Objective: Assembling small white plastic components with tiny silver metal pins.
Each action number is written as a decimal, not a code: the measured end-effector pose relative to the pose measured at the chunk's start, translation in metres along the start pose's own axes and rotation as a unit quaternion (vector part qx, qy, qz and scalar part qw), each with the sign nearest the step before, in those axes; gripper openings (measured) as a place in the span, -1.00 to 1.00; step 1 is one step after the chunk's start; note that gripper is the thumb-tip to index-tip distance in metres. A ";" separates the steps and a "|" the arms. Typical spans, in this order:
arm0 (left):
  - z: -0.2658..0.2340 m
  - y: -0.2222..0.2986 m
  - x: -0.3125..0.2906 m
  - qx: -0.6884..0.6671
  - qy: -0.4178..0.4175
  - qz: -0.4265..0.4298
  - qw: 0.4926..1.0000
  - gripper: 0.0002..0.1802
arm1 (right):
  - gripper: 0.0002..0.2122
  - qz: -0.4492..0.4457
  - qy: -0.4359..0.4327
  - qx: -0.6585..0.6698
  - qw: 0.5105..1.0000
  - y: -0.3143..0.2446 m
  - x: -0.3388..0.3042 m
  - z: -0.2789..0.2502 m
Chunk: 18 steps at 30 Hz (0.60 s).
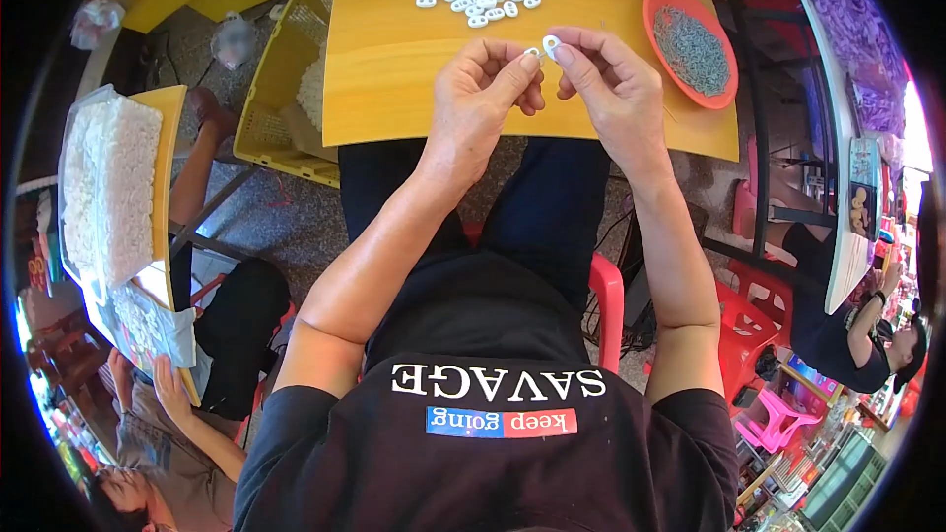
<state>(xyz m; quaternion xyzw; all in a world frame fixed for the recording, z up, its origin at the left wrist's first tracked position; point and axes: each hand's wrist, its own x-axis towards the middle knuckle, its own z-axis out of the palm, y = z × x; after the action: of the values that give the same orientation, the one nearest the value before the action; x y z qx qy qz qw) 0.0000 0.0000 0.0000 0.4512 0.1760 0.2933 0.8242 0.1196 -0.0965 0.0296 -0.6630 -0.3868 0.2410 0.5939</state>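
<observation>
1. In the upper middle of the frame, over the yellow table [384,59], there are two small white pieces: the left piece [532,51] and the right piece [552,42].
2. The left hand [483,94] pinches the left piece between thumb and fingers; the right hand [619,89] pinches the right piece likewise.
3. The relation that matters, I judge, is between these pieces: the right one lies just beside the left one, slightly higher. Whether they touch, I cannot tell.
4. The right piece points its rounded, holed end toward the top; its long axis seems to run up the frame, leaning left.
5. The left piece is mostly covered by the thumb, so its long axis is not clear.
6. The orange bowl [648,25], upper right, is nearer to the right hand.
</observation>
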 end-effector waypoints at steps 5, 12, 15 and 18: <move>0.001 0.000 0.001 0.016 -0.001 0.013 1.000 -0.87 | -0.86 -0.143 0.021 -0.153 0.978 0.000 0.002 0.002; 0.001 0.000 0.000 0.002 0.002 0.011 1.000 -0.86 | -0.87 -0.105 0.032 -0.097 0.989 0.000 -0.003 0.008; -0.001 0.001 0.000 -0.003 -0.004 0.010 1.000 -0.86 | -0.82 -0.062 0.020 -0.069 0.995 -0.002 -0.006 0.012; -0.001 0.000 0.000 -0.015 0.010 0.016 1.000 -0.83 | -0.86 -0.052 0.033 -0.014 0.998 0.002 -0.008 0.018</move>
<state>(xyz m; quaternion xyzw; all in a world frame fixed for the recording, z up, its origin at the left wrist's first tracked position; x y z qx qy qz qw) -0.0005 0.0005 -0.0008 0.4386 0.1728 0.3141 0.8241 0.1017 -0.0921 0.0237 -0.6578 -0.4044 0.1817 0.6089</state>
